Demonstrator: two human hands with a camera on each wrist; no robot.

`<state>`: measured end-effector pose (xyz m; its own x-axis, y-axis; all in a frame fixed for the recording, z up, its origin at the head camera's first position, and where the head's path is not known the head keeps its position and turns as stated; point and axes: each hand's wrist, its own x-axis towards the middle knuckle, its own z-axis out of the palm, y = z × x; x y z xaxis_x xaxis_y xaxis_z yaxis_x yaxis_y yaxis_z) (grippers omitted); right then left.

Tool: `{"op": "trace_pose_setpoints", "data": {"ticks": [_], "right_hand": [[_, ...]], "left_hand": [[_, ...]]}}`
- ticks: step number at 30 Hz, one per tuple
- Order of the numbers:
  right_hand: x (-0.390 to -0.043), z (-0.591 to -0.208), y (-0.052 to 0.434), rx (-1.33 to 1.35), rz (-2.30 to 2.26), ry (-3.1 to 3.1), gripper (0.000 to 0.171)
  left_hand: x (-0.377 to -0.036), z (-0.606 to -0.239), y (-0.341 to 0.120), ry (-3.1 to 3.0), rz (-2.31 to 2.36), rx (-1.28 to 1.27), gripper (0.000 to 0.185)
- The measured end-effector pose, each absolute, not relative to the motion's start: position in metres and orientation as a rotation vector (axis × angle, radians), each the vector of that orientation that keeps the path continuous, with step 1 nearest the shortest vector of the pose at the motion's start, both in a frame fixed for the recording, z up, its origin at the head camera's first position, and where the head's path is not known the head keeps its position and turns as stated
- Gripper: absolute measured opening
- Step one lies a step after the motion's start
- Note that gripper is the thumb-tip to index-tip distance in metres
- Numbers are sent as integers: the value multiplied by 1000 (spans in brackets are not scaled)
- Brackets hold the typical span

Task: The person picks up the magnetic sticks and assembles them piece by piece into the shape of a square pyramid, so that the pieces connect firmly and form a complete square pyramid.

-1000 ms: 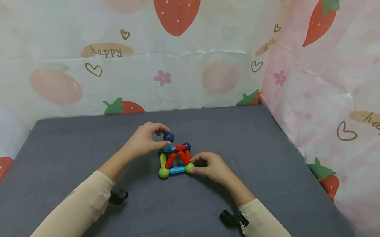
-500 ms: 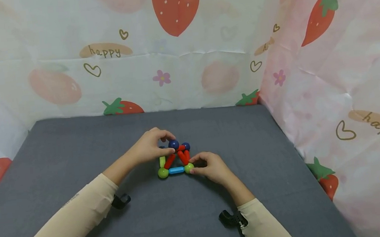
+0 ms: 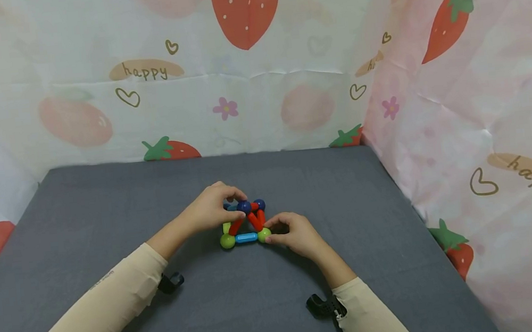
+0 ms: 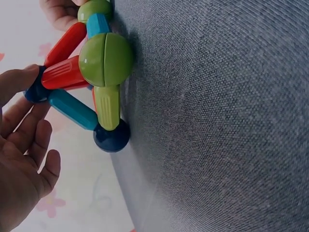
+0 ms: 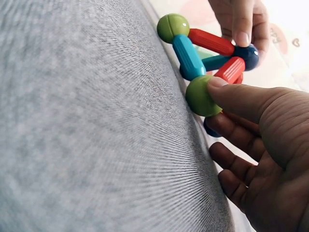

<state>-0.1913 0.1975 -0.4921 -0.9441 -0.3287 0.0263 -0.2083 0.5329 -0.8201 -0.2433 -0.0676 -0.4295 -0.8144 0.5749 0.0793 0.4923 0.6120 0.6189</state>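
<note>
A small frame of magnetic rods and balls (image 3: 245,224) stands on the grey mat (image 3: 260,305). Its near edge is a blue rod (image 3: 246,237) between two green balls (image 3: 227,241). Red rods (image 3: 253,220) lean up to a dark blue ball (image 3: 243,206) at the top. My left hand (image 3: 237,203) pinches that top ball (image 5: 248,55). My right hand (image 3: 272,232) holds the right green ball (image 5: 200,96), thumb on top and fingers curled behind. In the left wrist view a green rod (image 4: 107,106) joins a green ball (image 4: 106,59) to a dark blue ball (image 4: 112,137).
Strawberry-print sheets (image 3: 248,82) wall in the mat at the back and on both sides. A second dark blue ball (image 3: 259,204) sits at the frame's far right corner. Bare mat lies all around the frame.
My left hand has brought the dark blue ball down from above the frame onto the tops of the red rods. The right hand has stayed on the green ball.
</note>
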Motion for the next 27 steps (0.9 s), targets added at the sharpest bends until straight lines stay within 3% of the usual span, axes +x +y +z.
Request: {"op": "trace_pose_setpoints", "data": {"ticks": [27], "right_hand": [[-191, -490, 197, -475, -1340, 2655, 27]], "left_hand": [[-238, -429, -68, 2714, 978, 893, 35]]}}
